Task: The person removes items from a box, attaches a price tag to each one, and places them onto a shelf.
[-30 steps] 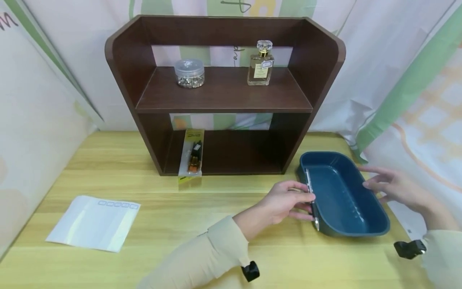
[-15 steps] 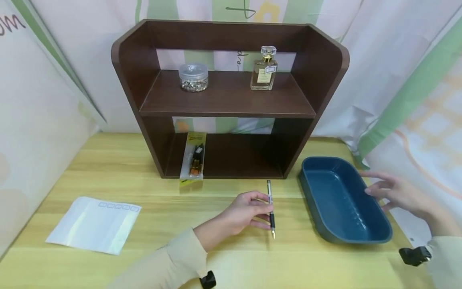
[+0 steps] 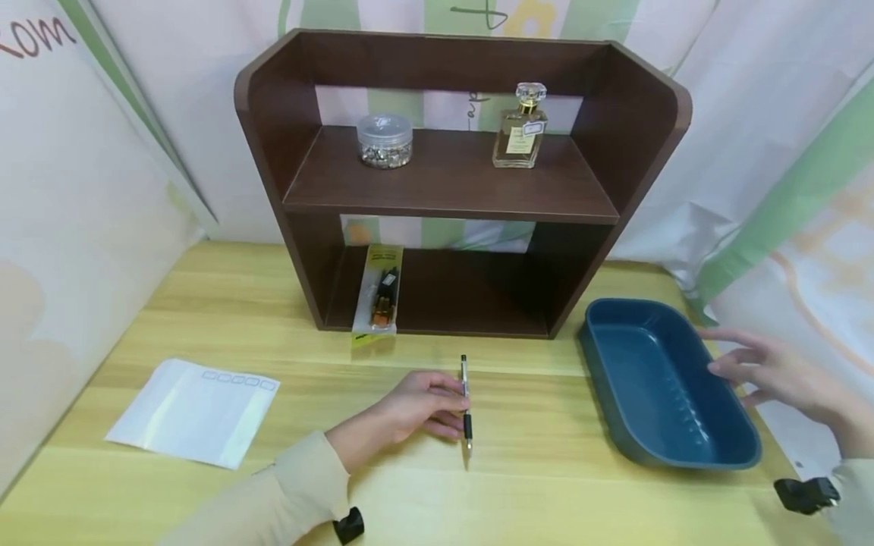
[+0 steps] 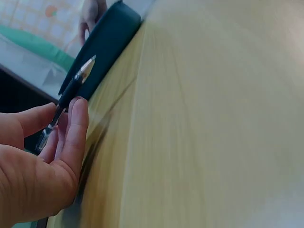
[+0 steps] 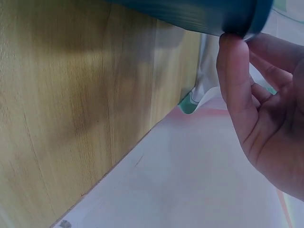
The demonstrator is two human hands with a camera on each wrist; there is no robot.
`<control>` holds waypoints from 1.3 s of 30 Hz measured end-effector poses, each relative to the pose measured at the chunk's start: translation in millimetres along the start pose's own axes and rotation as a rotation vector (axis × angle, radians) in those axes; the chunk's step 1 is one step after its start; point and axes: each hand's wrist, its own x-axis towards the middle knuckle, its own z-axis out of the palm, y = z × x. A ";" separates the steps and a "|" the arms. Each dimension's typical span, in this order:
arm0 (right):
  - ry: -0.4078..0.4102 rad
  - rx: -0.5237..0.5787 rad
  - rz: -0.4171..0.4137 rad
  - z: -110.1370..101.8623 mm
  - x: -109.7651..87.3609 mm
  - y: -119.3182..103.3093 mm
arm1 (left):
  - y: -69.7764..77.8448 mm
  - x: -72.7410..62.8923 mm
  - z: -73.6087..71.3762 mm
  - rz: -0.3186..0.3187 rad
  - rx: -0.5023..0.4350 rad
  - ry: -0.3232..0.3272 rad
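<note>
My left hand [image 3: 425, 406] pinches a pen [image 3: 466, 390] between thumb and fingers. The pen is slim, with a clear barrel, a black grip and a pointed tip aimed toward me; in the left wrist view, the pen [image 4: 71, 90] is held up off the wooden tabletop. A dark blue plastic tub [image 3: 665, 387] stands on the table at the right. My right hand [image 3: 771, 371] is at its right rim, fingers loosely extended. In the right wrist view, the thumb meets the edge of the tub [image 5: 204, 14], and the other fingers are partly hidden behind the thumb.
A dark brown two-tier shelf [image 3: 451, 205] stands at the back. On its upper level are a clear jar [image 3: 385, 142] and a perfume bottle [image 3: 520, 133]. A packaged item [image 3: 382, 292] lies on its lower level. A white sheet [image 3: 194, 413] lies at the left.
My left hand has carried the pen leftward, from the tub's left rim to the table area in front of the shelf. The right hand has stayed at the tub's right rim.
</note>
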 end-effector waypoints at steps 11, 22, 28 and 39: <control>-0.005 -0.037 0.032 -0.6 0.5 1.1 | 10.0 -11.4 -28.7 -0.071 0.124 0.063; -0.008 -0.008 0.023 -1.9 0.1 5.2 | 15.3 -4.5 -28.3 -0.073 0.343 0.102; -0.019 -0.021 0.020 -1.6 1.4 4.4 | 18.8 -4.3 -30.6 -0.075 0.440 0.077; -0.014 -0.007 0.011 -0.1 1.3 5.8 | 25.0 1.0 -31.1 -0.104 0.548 0.048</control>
